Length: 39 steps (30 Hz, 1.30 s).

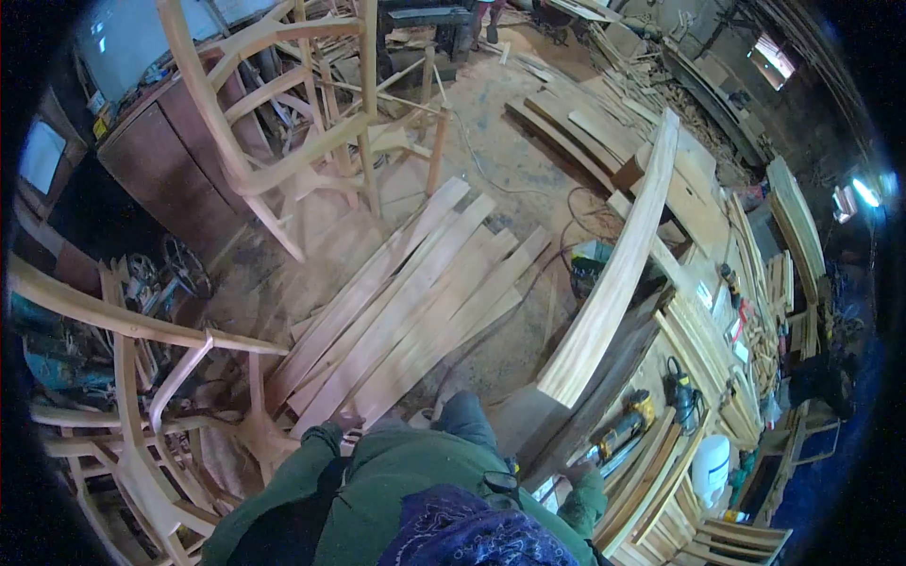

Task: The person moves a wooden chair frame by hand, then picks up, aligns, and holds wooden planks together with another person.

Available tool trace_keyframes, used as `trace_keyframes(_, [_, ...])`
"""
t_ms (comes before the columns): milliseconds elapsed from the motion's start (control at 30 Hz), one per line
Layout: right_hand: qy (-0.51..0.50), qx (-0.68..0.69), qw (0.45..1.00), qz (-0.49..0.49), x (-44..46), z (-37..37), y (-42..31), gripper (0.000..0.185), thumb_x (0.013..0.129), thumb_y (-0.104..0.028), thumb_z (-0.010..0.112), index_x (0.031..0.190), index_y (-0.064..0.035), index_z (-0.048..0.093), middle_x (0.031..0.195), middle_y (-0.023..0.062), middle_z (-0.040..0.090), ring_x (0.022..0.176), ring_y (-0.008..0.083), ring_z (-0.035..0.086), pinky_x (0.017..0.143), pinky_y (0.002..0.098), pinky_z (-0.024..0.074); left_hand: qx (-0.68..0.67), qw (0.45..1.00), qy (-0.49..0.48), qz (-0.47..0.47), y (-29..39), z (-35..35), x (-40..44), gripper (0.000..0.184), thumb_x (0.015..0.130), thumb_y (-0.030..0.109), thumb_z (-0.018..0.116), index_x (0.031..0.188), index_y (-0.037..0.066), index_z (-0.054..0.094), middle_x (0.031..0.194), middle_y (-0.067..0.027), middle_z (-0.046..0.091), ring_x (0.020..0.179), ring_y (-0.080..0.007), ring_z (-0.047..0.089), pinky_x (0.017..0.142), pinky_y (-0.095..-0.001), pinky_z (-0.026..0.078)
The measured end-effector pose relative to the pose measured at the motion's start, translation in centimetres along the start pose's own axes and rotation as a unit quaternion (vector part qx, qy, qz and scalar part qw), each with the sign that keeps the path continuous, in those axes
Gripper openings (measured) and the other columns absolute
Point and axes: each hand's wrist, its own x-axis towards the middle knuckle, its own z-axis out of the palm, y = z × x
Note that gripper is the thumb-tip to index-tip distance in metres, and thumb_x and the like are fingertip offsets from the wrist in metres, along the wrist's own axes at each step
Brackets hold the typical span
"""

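Observation:
My left hand (347,422) hangs low by my body, close to the near ends of several long pale planks (396,311) lying on the floor. It is small and partly covered by the green sleeve, so its fingers cannot be made out. My right hand (578,470) is at the workbench edge on the right, beside a long yellow and dark power tool (630,421). Whether it grips anything there is unclear. A long curved plank (618,274) rests across the bench, its near end jutting toward me.
Wooden chair frames (274,174) stand at upper left, more frames (132,415) at lower left. A cable (500,184) crosses the floor. The bench carries wood strips (698,330), a dark power tool (681,387) and a white container (711,469). Another person's leg (493,26) shows far off.

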Motion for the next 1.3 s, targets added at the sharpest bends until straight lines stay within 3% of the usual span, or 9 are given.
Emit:
trace_keyframes(33, [0.007,0.049,0.999,-0.007,0.1,-1.5,-1.2,0.064,0.054,-0.047,0.086,0.089,0.0025,0.068,0.088,0.0187,0.069,0.082,0.0316,0.067,0.080,0.0391,0.0521,0.028,0.999,0.044,-0.013,2.3,1.5,-1.9,0.031,0.091,0.037,0.055,0.110,0.013,0.059,0.093,0.0000,0.061,0.079,-0.0167,0.059,0.066,-0.0354,0.051])
trace_keyframes(67, [0.171,0.062,0.980,-0.080,-0.9,-2.8,-2.5,0.052,0.056,-0.040,0.085,0.082,0.0019,0.069,0.085,0.0179,0.069,0.080,0.0305,0.067,0.074,0.0393,0.0529,0.030,0.999,0.030,-0.009,2.7,1.0,-1.0,0.034,0.090,0.036,0.058,0.113,0.012,0.057,0.099,-0.0023,0.061,0.082,-0.0187,0.060,0.068,-0.0393,0.052])
trace_keyframes(233, [0.246,0.108,0.946,-0.180,3.4,-7.4,-8.7,0.018,0.066,-0.013,0.065,0.081,-0.0054,0.071,0.075,0.0158,0.068,0.072,0.0266,0.067,0.067,0.0355,0.0529,0.087,0.994,0.037,0.056,11.0,3.2,-2.8,0.046,0.086,0.031,0.066,0.126,0.011,0.054,0.113,-0.0094,0.062,0.093,-0.0254,0.064,0.066,-0.0423,0.055])
trace_keyframes(400, [0.089,0.274,0.921,-0.261,7.3,-11.7,-17.4,0.020,0.067,-0.001,0.064,0.085,-0.0063,0.072,0.074,0.0100,0.070,0.065,0.0166,0.065,0.063,0.0290,0.0523,0.046,0.990,0.048,0.126,21.7,4.2,-0.7,0.053,0.083,0.028,0.070,0.129,0.011,0.052,0.114,-0.0089,0.063,0.097,-0.0223,0.063,0.067,-0.0376,0.054])
trace_keyframes(567, [0.057,0.279,0.899,-0.332,12.6,-14.6,-23.6,0.020,0.072,-0.003,0.072,0.091,-0.0010,0.070,0.076,0.0063,0.069,0.067,0.0121,0.064,0.063,0.0264,0.0524,-0.041,0.981,0.031,0.186,29.2,3.8,-3.6,0.041,0.085,0.026,0.067,0.122,0.011,0.056,0.106,-0.0067,0.063,0.088,-0.0201,0.063,0.067,-0.0376,0.055])
trace_keyframes(667, [0.032,0.284,0.902,-0.323,16.0,-15.6,-26.5,0.017,0.077,-0.009,0.072,0.090,-0.0004,0.069,0.076,0.0071,0.069,0.066,0.0122,0.064,0.062,0.0270,0.0516,-0.115,0.985,-0.029,0.122,26.6,-2.3,5.1,0.038,0.086,0.029,0.065,0.119,0.010,0.057,0.105,-0.0064,0.063,0.090,-0.0224,0.063,0.068,-0.0404,0.055])
trace_keyframes(900, [0.069,0.157,0.908,-0.383,16.0,-22.1,-40.8,0.039,0.080,-0.038,0.071,0.082,0.0005,0.069,0.060,0.0134,0.063,0.051,0.0196,0.058,0.054,0.0357,0.0467,-0.066,0.989,0.128,0.026,28.2,-3.1,0.9,0.037,0.084,0.028,0.067,0.116,0.011,0.059,0.113,-0.0091,0.061,0.092,-0.0270,0.062,0.072,-0.0454,0.055])
trace_keyframes(1033, [0.085,0.182,0.890,-0.410,17.1,-23.1,-48.2,0.044,0.083,-0.039,0.064,0.059,-0.0026,0.058,0.053,0.0182,0.049,0.045,0.0276,0.050,0.049,0.0425,0.0391,-0.057,0.987,0.150,0.009,35.7,-3.5,1.0,0.035,0.084,0.029,0.067,0.113,0.010,0.060,0.113,-0.0102,0.060,0.094,-0.0270,0.062,0.074,-0.0457,0.054])
trace_keyframes(1300, [0.070,0.157,0.911,-0.374,24.4,-27.8,-62.0,0.032,0.080,-0.034,0.071,0.077,-0.0023,0.065,0.060,0.0091,0.059,0.057,0.0167,0.055,0.057,0.0353,0.0462,-0.126,0.989,0.032,0.073,54.1,-10.8,7.7,0.036,0.085,0.031,0.066,0.116,0.014,0.060,0.107,-0.0085,0.062,0.088,-0.0269,0.062,0.070,-0.0443,0.054])
